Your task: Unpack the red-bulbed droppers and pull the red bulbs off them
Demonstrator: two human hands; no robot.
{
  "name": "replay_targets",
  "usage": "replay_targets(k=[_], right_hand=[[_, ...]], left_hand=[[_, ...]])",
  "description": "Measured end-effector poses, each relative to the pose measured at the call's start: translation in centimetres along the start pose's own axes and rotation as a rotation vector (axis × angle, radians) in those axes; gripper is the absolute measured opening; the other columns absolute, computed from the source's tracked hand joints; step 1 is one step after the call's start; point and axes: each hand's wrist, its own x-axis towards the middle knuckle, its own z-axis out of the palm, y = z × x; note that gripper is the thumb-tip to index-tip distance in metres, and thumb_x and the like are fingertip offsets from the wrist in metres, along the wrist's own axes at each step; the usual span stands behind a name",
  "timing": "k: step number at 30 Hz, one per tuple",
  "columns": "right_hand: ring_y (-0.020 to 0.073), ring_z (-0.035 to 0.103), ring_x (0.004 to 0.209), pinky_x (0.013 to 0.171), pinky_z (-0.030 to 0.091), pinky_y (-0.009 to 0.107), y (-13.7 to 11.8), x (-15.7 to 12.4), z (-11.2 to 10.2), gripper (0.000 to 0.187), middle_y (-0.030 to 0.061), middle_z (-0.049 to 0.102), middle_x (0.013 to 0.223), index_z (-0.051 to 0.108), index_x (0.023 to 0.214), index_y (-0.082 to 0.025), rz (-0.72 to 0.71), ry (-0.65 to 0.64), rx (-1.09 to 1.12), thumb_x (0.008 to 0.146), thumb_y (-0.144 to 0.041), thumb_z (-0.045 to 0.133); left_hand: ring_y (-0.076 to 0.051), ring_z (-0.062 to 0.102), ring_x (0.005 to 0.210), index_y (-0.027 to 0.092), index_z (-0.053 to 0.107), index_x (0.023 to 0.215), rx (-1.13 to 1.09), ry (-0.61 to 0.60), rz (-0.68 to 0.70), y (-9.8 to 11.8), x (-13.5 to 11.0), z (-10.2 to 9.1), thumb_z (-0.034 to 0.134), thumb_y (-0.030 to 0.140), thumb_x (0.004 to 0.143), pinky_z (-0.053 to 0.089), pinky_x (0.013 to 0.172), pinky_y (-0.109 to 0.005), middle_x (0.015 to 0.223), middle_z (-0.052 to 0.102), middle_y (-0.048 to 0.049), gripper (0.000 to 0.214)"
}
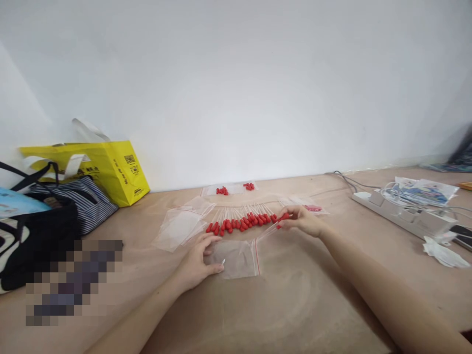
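Note:
A clear zip bag with a red seal line lies on the table in front of me. My left hand grips its left end, thumb on the film and fingers curved at the upper edge. Between thumb and fingertips, my right hand pinches a red-tipped stick. Its pale shaft slants down and left to the bag's mouth; whether it is inside, I cannot tell. Just beyond both hands, a fanned row of sticks with red tips points its red ends toward me.
Empty clear bags are stacked left of the row. Flat bags with red pieces lie at the back, another behind my right hand. A yellow bag and a striped pouch stand left; a power strip lies right.

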Motion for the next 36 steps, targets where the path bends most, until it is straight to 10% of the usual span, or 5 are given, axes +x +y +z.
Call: replay_targets(k=[5,9,15,23,36], right_hand=[[0.0124,0.057,0.058,0.056,0.046,0.027,1.7,1.2,-2.6,0.033,0.0024,0.063,0.070,0.057,0.077,-0.016,-0.135,0.494,0.145,0.057,-0.039,0.070],[0.0154,0.058,0.063,0.059,0.047,0.030,3.2,2.1,-0.5,0.025,0.0041,0.063,0.072,0.059,0.079,-0.016,-0.290,0.706,-0.205,0.066,-0.038,0.061],[0.0164,0.058,0.075,0.070,0.047,0.030,4.8,3.2,2.1,0.016,0.0059,0.062,0.083,0.062,0.081,-0.019,-0.459,0.555,-0.732,0.076,-0.022,0.047],[0.0180,0.056,0.086,0.078,0.044,0.031,5.3,3.3,1.7,0.020,0.0087,0.060,0.092,0.060,0.092,-0.017,-0.448,0.338,-0.874,0.076,-0.019,0.048],[0.0240,0.048,0.102,0.086,0.034,0.039,3.9,2.2,1.3,0.050,0.0074,0.057,0.109,0.050,0.113,-0.019,-0.316,0.261,-0.965,0.063,-0.019,0.051]], left_hand=[[-0.023,0.052,0.085,0.018,0.051,0.081,0.168,0.034,-0.174,0.3,-0.3,-1.5,0.068,0.028,0.048,0.043,0.067,-0.031,0.093,0.055,-0.0046,0.038],[-0.014,0.049,0.063,0.018,0.046,0.073,0.131,0.022,-0.220,-0.1,-0.4,-1.8,0.064,0.021,0.045,0.038,0.053,-0.024,0.072,0.050,0.0024,0.033],[-0.010,0.046,0.046,0.017,0.054,0.070,-0.166,-0.087,-0.288,-0.3,0.1,-2.2,0.060,0.025,0.050,0.035,0.043,-0.020,0.051,0.048,0.0062,0.023],[-0.016,0.057,0.057,0.017,0.057,0.077,-0.348,0.527,-0.348,-2.9,1.5,-6.1,0.065,0.046,0.045,0.042,0.050,-0.022,0.058,0.059,0.0007,0.044],[-0.030,0.048,0.103,0.019,0.061,0.088,0.300,0.670,-0.527,-7.8,2.3,-7.2,0.055,0.035,0.064,0.036,0.088,-0.041,0.092,0.056,-0.0105,0.029]])
